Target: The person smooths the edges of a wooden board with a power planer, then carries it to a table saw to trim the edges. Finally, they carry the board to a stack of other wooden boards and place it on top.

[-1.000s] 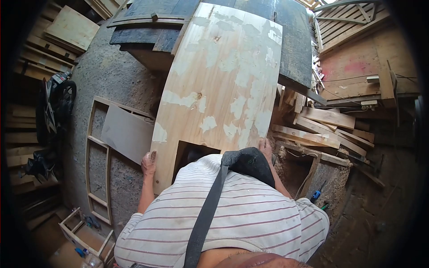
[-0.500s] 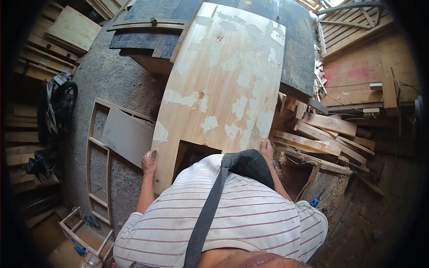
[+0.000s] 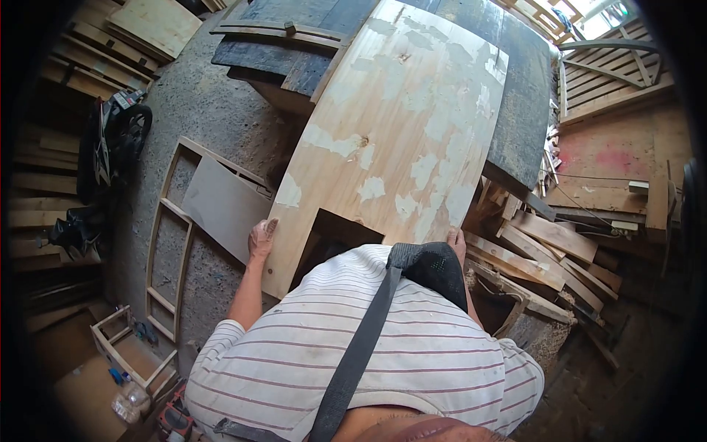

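A long wooden panel (image 3: 346,173) with pale filler patches stretches away from my body, its far part over a dark worktable (image 3: 519,125). A rectangular cutout shows at its near end, partly hidden by my striped shirt. My left hand (image 3: 261,239) grips the panel's left edge near that end, fingers wrapped round it. On the opposite edge my right hand (image 3: 456,244) holds the panel too; the black bag (image 3: 431,269) on my chest and the shirt hide part of that arm.
A wooden frame (image 3: 168,202) with a thin board (image 3: 221,202) across it lies on the floor at left. Wood offcuts (image 3: 541,250) are piled at right. A motorcycle (image 3: 110,140) stands at far left. A red power tool (image 3: 175,418) and plastic bottle (image 3: 131,401) sit at lower left.
The view has swung left, so the panel and surroundings appear further right. Both hands keep their hold on the panel's edges.
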Demonstrator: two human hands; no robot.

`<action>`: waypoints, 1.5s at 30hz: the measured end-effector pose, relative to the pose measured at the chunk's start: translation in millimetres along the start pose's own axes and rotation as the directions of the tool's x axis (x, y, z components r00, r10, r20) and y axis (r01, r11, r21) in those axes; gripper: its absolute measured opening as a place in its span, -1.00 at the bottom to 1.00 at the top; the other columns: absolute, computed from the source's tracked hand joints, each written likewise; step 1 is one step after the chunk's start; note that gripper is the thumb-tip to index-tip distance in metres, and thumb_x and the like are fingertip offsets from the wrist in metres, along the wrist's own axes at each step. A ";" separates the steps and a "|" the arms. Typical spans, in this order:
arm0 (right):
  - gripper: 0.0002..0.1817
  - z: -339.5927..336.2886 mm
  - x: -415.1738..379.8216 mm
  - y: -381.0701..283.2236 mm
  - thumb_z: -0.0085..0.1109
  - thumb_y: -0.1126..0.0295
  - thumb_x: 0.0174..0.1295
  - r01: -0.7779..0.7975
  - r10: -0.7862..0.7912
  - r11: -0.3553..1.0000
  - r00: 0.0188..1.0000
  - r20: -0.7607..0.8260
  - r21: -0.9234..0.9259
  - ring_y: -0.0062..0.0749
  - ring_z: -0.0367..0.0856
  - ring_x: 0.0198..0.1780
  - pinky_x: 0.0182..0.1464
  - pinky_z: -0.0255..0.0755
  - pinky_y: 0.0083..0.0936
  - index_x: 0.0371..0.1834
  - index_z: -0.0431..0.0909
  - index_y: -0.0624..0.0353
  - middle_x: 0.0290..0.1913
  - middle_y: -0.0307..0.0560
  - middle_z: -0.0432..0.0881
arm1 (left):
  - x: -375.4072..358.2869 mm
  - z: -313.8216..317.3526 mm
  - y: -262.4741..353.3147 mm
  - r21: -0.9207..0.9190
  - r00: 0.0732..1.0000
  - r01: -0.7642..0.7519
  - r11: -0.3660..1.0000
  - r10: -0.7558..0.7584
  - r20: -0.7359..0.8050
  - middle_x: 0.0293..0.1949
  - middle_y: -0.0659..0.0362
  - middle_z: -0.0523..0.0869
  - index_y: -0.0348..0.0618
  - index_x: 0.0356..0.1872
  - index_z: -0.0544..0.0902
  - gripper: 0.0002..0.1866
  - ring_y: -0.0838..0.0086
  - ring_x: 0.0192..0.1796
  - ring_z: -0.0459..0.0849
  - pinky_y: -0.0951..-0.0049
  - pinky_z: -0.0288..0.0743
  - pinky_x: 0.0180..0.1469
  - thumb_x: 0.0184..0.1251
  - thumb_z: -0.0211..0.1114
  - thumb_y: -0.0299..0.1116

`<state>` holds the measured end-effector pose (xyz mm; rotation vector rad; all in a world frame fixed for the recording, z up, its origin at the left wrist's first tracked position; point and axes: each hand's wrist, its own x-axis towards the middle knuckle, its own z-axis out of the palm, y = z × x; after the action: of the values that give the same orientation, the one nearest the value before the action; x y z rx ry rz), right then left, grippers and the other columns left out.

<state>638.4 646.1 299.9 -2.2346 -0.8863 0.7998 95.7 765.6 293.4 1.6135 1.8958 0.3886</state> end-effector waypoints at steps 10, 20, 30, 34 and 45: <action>-0.44 -6.1 40.9 -22.8 -0.14 -0.02 0.55 0.018 -0.018 0.997 1.000 0.001 0.068 0.25 0.58 0.18 0.19 0.41 -0.10 0.28 0.46 0.27 0.09 0.34 0.64 | 41.6 7.3 25.5 -0.016 0.998 0.006 1.000 -0.005 0.065 -0.41 -0.24 0.63 -0.31 -0.32 0.62 -0.07 -0.27 -0.25 0.60 -0.02 0.46 -0.18 0.29 -0.08 0.58; -0.51 -10.4 101.5 -33.2 -0.15 0.03 0.55 0.067 -0.067 0.996 0.998 -0.009 0.050 0.26 0.60 0.12 0.14 0.43 -0.09 0.17 0.51 0.24 0.02 0.32 0.66 | 71.2 35.2 146.7 0.201 0.830 -0.420 0.885 0.464 -0.309 0.31 -0.15 0.46 -0.17 0.26 0.47 -0.23 -0.03 0.37 0.40 0.04 0.25 0.40 0.03 0.60 -0.10; -0.55 -21.7 144.7 -57.2 -0.11 0.08 0.53 0.091 -0.090 0.996 0.995 -0.037 0.022 0.23 0.60 0.12 0.16 0.43 -0.11 0.16 0.51 0.24 0.02 0.30 0.66 | 131.9 124.5 321.4 0.377 0.529 -0.843 0.383 0.714 0.458 0.58 -0.16 0.07 -0.30 0.52 0.15 0.22 -0.11 0.62 0.00 -0.30 0.05 0.53 -0.19 0.70 -0.14; -0.48 -21.3 157.0 -67.5 -0.03 0.00 0.49 0.100 -0.097 0.994 0.994 -0.055 0.053 0.16 0.61 0.15 0.18 0.43 -0.13 0.18 0.51 0.26 0.09 0.29 0.64 | 145.1 121.1 338.8 0.426 0.507 -0.851 0.307 0.691 0.515 0.56 -0.21 0.12 -0.37 0.50 0.19 0.18 -0.11 0.60 0.08 -0.30 0.16 0.48 -0.16 0.69 -0.15; -0.58 -25.1 163.1 -70.2 0.15 0.14 0.38 0.004 0.013 0.999 0.933 -0.359 0.045 0.06 0.62 0.10 0.13 0.47 -0.16 0.13 0.52 0.22 0.00 0.19 0.64 | 186.9 132.4 368.8 0.439 0.529 -0.844 0.309 0.618 0.582 0.58 -0.23 0.04 -0.37 0.53 0.10 0.16 -0.17 0.61 0.00 -0.38 0.15 0.46 -0.05 0.62 -0.16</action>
<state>726.5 801.5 315.3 -2.2446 -0.6778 0.3854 453.4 1002.9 358.2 2.8651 0.8908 -0.2985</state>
